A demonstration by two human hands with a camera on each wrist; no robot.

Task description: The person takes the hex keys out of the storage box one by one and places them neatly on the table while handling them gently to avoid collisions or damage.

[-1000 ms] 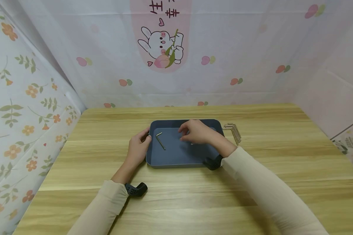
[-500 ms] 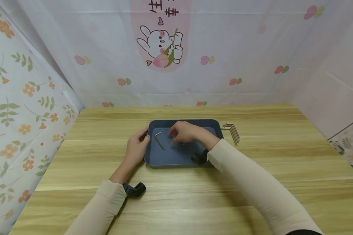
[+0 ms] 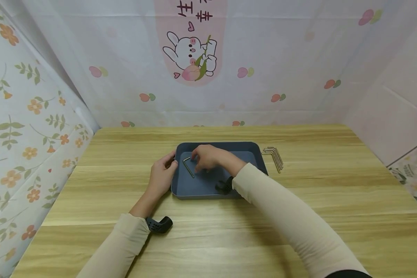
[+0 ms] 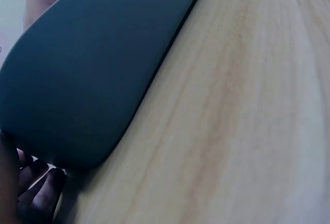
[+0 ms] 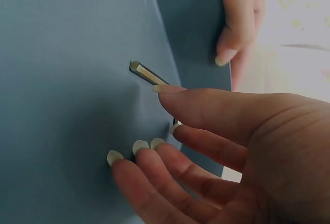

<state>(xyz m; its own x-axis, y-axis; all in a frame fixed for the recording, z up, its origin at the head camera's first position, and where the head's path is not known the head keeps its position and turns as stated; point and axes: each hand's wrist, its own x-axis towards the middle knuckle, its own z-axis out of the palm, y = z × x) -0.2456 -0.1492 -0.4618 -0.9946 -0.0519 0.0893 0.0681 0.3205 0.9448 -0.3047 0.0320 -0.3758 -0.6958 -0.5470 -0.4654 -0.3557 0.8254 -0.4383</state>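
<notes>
A dark blue-grey tray [image 3: 208, 196] lies on the wooden table. My left hand [image 3: 161, 178] holds its left wall, the thumb at the rim and the fingers outside. One brass-coloured L-shaped hex key [image 3: 189, 168] rests near the left end of the tray floor. Above that floor, just right of the key, hovers my right hand [image 3: 211, 157]. In the right wrist view its thumb and index finger lie apart on either side of the hex key [image 5: 146, 73], partly hiding it. Contact with the key cannot be made out. The left wrist view shows mostly the tray's outer wall [image 4: 98, 74].
Several more hex keys [image 3: 273, 157] lie nested together on the table [image 3: 316, 173], just right of the tray. A patterned curtain [image 3: 125, 69] hangs behind the table, with a flowered cloth [image 3: 31, 127] at the left.
My right hand has moved left across the tray, from its middle to beside the hex key. The left hand stays on the tray's left wall, and the key lies where it was.
</notes>
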